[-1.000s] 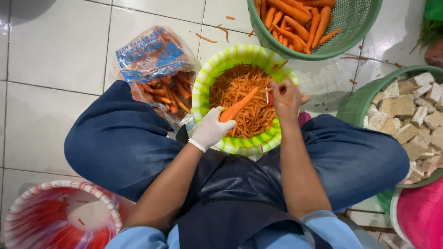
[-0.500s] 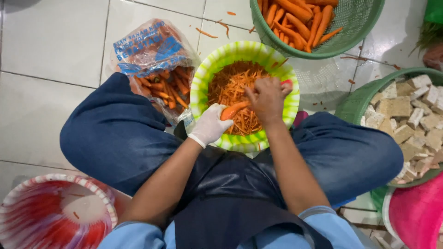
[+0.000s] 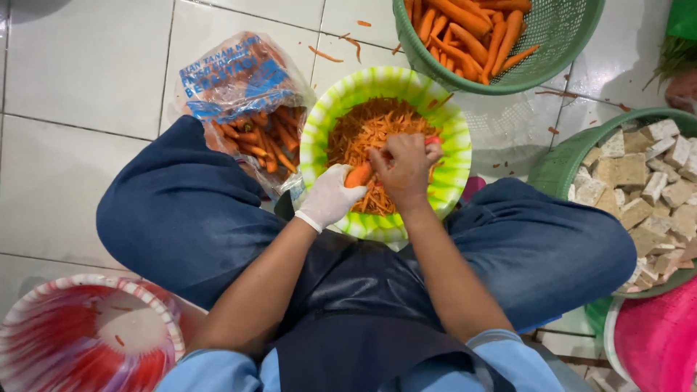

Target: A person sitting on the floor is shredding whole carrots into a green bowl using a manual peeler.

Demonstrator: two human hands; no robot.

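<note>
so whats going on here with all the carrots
A person sits on the tiled floor with a green-and-white striped bowl between their knees, already holding a heap of carrot shreds. The gloved left hand holds a carrot over the bowl, while the bare right hand works a red-handled tool against it; the tool is mostly hidden. A green basket of whole carrots sits ahead, a plastic bag of carrots to the left, and a basket of tofu cubes to the right.
</note>
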